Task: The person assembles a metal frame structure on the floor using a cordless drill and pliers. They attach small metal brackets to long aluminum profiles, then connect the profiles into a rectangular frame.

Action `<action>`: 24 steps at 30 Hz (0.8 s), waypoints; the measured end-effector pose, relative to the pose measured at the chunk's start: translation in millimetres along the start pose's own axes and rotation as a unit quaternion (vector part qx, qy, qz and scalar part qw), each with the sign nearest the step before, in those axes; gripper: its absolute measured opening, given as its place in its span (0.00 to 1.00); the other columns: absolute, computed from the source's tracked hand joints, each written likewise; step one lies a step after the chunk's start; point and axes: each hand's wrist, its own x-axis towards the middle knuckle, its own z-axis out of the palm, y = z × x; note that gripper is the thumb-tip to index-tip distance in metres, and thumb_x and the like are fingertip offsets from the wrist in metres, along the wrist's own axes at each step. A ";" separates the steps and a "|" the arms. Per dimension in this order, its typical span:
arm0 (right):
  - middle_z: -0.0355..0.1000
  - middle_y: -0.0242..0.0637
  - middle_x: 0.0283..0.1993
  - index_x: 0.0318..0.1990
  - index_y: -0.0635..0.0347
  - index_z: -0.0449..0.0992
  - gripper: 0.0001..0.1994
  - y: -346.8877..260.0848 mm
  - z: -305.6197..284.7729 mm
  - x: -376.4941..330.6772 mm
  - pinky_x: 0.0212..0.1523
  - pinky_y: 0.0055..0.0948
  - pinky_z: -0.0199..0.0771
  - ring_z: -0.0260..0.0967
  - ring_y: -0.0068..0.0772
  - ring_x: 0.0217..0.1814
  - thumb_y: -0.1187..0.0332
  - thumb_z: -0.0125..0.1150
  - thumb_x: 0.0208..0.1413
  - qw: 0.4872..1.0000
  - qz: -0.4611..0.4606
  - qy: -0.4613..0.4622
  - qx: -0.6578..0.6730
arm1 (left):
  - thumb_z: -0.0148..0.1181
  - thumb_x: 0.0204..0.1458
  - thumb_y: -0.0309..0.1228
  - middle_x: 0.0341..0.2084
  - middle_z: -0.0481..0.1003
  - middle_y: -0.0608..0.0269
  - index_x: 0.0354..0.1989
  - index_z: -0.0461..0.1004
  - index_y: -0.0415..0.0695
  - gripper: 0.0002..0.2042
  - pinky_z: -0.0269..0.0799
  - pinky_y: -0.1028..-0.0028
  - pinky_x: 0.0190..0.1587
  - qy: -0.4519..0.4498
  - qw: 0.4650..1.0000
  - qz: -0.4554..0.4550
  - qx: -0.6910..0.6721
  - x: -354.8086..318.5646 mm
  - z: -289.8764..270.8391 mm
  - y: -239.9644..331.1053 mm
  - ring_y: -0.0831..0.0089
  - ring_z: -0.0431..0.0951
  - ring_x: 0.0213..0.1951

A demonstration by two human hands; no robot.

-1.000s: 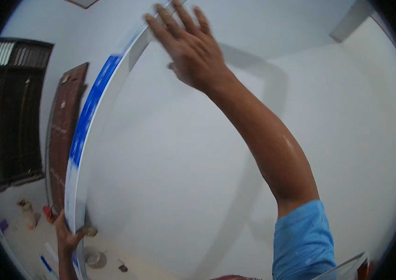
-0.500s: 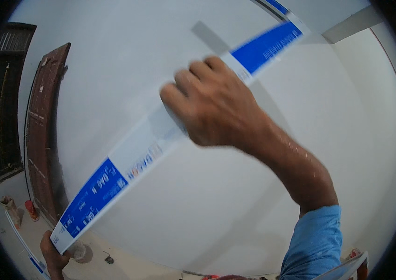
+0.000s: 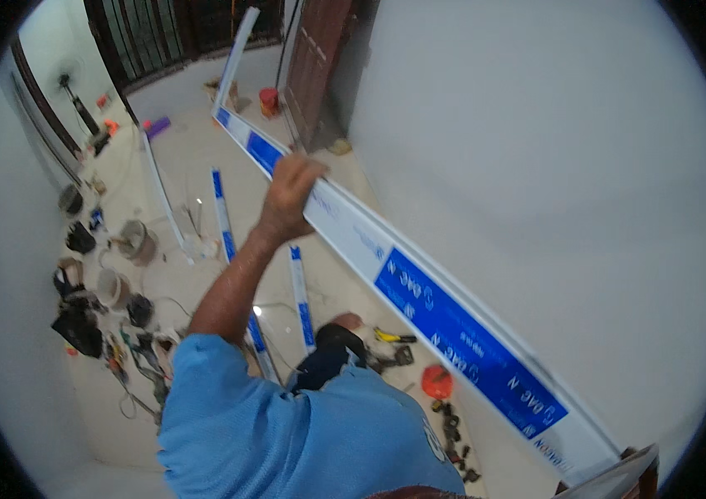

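Observation:
A long white frame profile [image 3: 345, 220] with blue printed film runs slantwise from the far left to the lower right. At its far end it meets a second white piece [image 3: 236, 50] at a corner. My left hand [image 3: 291, 195] is closed around the long profile between that corner and its middle, the fingers wrapped over its edge. The near end of the profile passes out toward the lower right edge. My right hand is out of view.
A brown door [image 3: 311, 71] and red bucket [image 3: 269, 101] stand beyond the corner. Blue-and-white strips [image 3: 301, 299] lie on the floor. Buckets [image 3: 112, 289], bags and tools crowd the left wall. A yellow-handled tool [image 3: 394, 336] and an orange-red container [image 3: 436, 382] lie below the profile.
My view has swung left and down. The frame now slopes down to the right instead of up. My left hand holds it farther from its corner; my right hand, which gripped it mid-length, has left view.

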 end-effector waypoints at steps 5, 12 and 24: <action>0.76 0.40 0.41 0.49 0.58 0.76 0.17 -21.1 8.6 -104.1 0.40 0.50 0.71 0.75 0.47 0.40 0.54 0.67 0.68 0.996 0.031 -0.063 0.054 | 0.79 0.38 0.30 0.50 0.76 0.49 0.52 0.76 0.41 0.29 0.71 0.48 0.60 -0.112 0.994 -0.003 -0.019 -53.1 -13.9 36.0 0.46 0.77 0.54; 0.77 0.45 0.54 0.61 0.56 0.71 0.24 -20.0 -39.6 -138.3 0.61 0.56 0.69 0.75 0.46 0.58 0.57 0.72 0.65 0.979 0.087 -0.184 0.007 | 0.75 0.45 0.27 0.55 0.76 0.45 0.58 0.75 0.43 0.29 0.65 0.47 0.69 -0.060 0.995 0.020 -0.071 -57.2 48.0 19.4 0.44 0.75 0.60; 0.78 0.33 0.49 0.52 0.48 0.73 0.15 -57.0 -67.7 -194.1 0.63 0.48 0.71 0.77 0.35 0.54 0.62 0.73 0.65 0.968 0.234 -0.055 -0.077 | 0.76 0.53 0.32 0.52 0.74 0.47 0.56 0.74 0.42 0.24 0.70 0.46 0.59 -0.022 0.988 0.151 -0.029 30.0 23.8 48.9 0.47 0.75 0.56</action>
